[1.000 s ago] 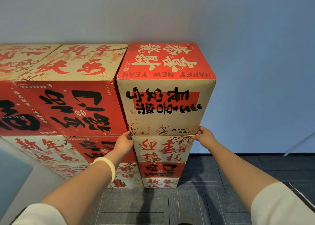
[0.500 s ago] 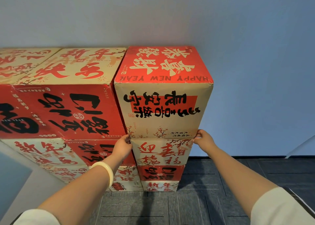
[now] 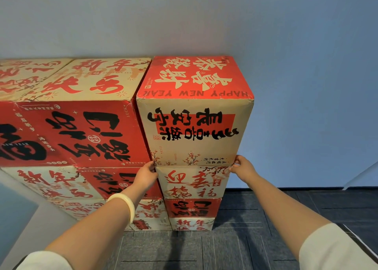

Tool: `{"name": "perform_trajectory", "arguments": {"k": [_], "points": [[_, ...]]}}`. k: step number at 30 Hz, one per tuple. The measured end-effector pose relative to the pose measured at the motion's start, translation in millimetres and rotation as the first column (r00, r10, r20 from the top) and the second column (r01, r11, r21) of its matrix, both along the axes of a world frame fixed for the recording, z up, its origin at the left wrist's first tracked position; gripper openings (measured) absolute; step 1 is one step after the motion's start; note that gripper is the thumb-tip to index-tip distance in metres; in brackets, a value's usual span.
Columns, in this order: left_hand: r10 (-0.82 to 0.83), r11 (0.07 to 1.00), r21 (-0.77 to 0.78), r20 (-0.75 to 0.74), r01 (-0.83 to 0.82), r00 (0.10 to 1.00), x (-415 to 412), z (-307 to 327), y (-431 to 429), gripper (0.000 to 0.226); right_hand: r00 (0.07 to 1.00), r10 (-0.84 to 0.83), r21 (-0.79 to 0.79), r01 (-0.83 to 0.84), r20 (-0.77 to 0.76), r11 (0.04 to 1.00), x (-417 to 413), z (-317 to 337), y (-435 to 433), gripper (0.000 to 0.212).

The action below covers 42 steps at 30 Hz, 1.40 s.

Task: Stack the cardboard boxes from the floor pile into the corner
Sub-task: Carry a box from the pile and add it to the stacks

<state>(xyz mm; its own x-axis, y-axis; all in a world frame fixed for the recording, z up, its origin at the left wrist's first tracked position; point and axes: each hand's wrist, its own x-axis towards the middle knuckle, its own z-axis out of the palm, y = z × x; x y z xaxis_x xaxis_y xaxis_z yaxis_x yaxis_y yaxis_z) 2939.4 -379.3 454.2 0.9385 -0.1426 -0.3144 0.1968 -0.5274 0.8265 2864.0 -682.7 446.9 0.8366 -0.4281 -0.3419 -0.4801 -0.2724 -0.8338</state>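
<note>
Closest to the person, two pale sleeves, one on the left (image 3: 45,261) and one on the right (image 3: 331,249), end above bare forearms that reach up and forward. A cream bangle (image 3: 124,205) sits on the left wrist.

The left grip (image 3: 146,174) is closed on the lower left corner of the top box (image 3: 194,134). Its fingers are bent in against the seam where that box meets the neighbouring stack (image 3: 81,134). The right grip (image 3: 243,167) is closed on the lower right corner, its fingers (image 3: 235,163) curled round the bottom edge.

The top box stands between the two grips and rises above them. Its front is cream with black lettering on a red panel, and its top is red with "HAPPY NEW YEAR" printed upside down. It rests squarely on a cream box (image 3: 194,181) just below the grips. Under that are a red box (image 3: 192,207) and a lowest box (image 3: 190,224), which stands on the dark floor (image 3: 266,239).

To the left of the left grip, the neighbouring stack reaches the same height and touches the top box along its side. Beyond both grips a plain grey-blue wall (image 3: 306,85) runs behind the whole column.
</note>
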Motion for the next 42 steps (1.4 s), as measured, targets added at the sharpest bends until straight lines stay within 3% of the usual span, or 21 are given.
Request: {"name": "perform_trajectory", "arguments": {"k": [42], "points": [[-0.047,0.993,0.113,0.016,0.045,0.999,10,-2,-2,0.051,0.999,0.036,0.027,-0.036,-0.015,0.999,8,-2,-3,0.049]]}}
